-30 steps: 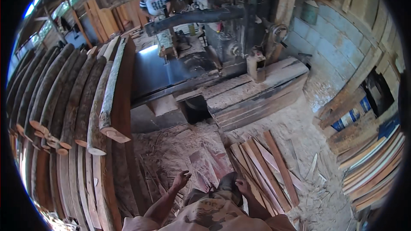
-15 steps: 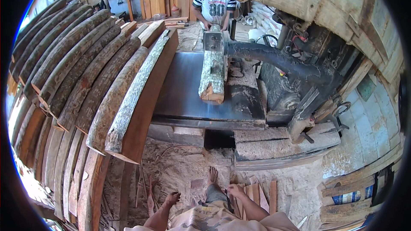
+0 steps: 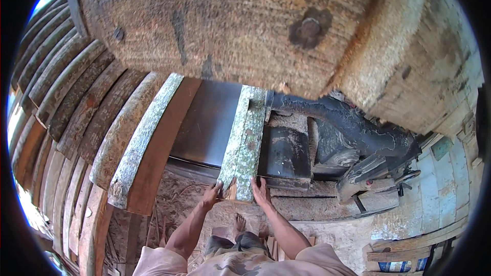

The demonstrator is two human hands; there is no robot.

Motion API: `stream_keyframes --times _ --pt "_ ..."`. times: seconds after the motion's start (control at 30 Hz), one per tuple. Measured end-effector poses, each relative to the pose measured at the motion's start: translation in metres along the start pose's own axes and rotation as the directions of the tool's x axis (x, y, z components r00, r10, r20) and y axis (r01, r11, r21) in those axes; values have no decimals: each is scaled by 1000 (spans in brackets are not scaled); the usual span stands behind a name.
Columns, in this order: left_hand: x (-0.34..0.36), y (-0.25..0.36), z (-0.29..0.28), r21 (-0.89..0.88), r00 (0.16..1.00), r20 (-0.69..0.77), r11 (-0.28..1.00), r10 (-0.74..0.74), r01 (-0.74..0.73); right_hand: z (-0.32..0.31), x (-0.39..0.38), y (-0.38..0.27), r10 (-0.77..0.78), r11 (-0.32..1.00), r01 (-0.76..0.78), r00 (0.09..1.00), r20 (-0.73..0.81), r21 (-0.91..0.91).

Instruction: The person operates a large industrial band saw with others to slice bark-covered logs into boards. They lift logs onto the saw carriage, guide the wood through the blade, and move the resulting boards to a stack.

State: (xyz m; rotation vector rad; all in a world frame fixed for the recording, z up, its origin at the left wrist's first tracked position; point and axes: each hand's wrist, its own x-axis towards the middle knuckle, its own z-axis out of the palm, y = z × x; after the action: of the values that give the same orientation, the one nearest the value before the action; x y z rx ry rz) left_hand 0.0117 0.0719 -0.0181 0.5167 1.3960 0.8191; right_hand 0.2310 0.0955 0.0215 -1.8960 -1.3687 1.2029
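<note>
A long piece of timber (image 3: 251,143) with pale, lichen-spotted bark lies lengthwise on the dark metal saw table (image 3: 207,117). Along its top runs a thin line, like a cut. Its near end juts past the table's front edge. My left hand (image 3: 213,194) grips the left side of that end, and my right hand (image 3: 261,192) holds the right side, fingers against the bark. Overhead, a thick wooden beam (image 3: 220,25) hides the timber's far end and the saw's cutting part.
Bark-edged slabs (image 3: 87,97) are stacked along the left, beside the table. To the right of the timber stands the machine's black curved arm (image 3: 327,112). A wooden base covered in sawdust (image 3: 317,207) lies below it. My bare foot (image 3: 239,223) is on the sawdust-strewn floor.
The timber has come nearer, past the table's front edge. Both my hands have reached forward from beside my body and taken hold of it. The overhead beam now fills the top, hiding the other person.
</note>
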Motion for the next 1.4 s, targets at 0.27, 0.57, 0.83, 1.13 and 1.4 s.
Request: stream_keyframes --times 0.27,0.57,0.83,1.13,1.4 --pt "-137 -90 -15 -216 985 164 976 51 -15 15 -175 36 49 998 -52 996 80 33" --pt "-262 -230 -66 -213 976 214 977 23 23 56 -345 129 -35 999 35 999 8 -3" --pt "-381 -328 -96 -242 971 232 970 54 4 69 -501 164 15 1000 -15 998 54 7" --pt "-535 -404 -174 -242 944 287 941 -163 237 138 -654 255 -42 975 7 987 155 220" --pt "-524 -498 -199 -231 720 574 765 -391 601 139 -688 269 80 917 -26 989 -122 397"
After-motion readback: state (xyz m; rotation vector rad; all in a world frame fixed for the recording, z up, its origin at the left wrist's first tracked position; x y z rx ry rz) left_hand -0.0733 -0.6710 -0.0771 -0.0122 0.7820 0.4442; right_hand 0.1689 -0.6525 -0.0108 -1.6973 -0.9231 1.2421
